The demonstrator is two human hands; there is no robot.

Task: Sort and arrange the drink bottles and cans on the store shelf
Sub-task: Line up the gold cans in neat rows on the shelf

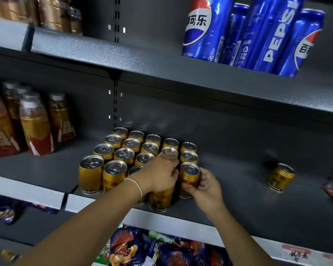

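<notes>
In the head view, a block of gold cans (123,148) stands in rows on the middle shelf (238,198). The left hand (158,174) lies over the block's near right part, fingers curled round a can (161,198) whose body shows just below the palm. The right hand (207,186) grips the corner can (189,176) from its right side. A lone can (281,178) stands well apart, far to the right. Blue Pepsi cans (267,35) stand on the shelf above.
</notes>
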